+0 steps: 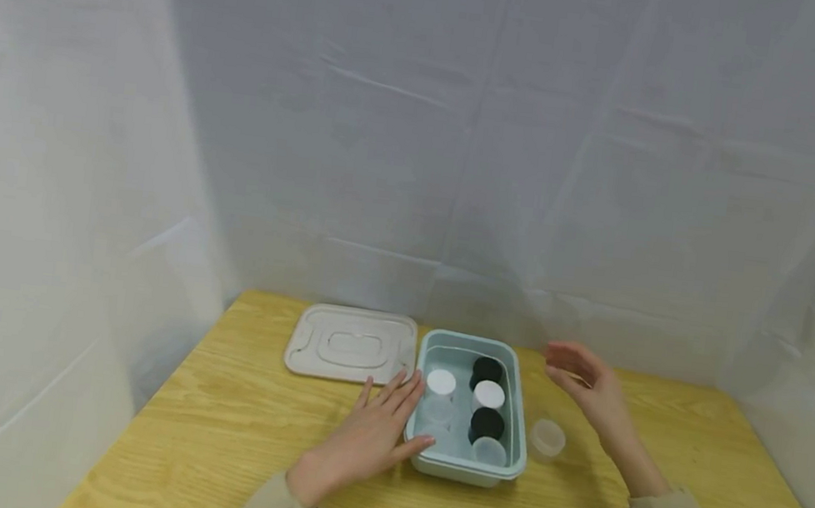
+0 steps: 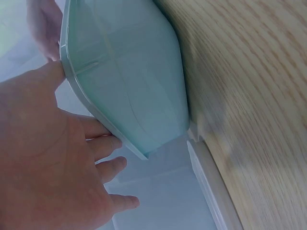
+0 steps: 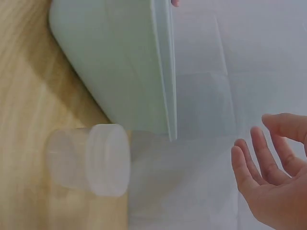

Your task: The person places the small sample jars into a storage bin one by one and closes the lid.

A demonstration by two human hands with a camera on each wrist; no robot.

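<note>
A pale green plastic box (image 1: 518,434) stands on the wooden table (image 1: 222,426) and holds several small jars, some with white caps (image 1: 441,382), some with black caps (image 1: 487,370). My left hand (image 1: 375,431) lies flat with straight fingers against the box's left wall (image 2: 129,81). My right hand (image 1: 582,379) hovers empty to the right of the box, fingers relaxed (image 3: 268,177). One clear jar with a frosted lid (image 1: 547,438) stands on the table just outside the box's right wall (image 3: 120,62), below that hand.
The box's beige lid (image 1: 352,344) lies flat on the table to the left of the box. White sheeting (image 1: 421,138) closes in the table at the back and both sides. Bare wood runs along the near edge.
</note>
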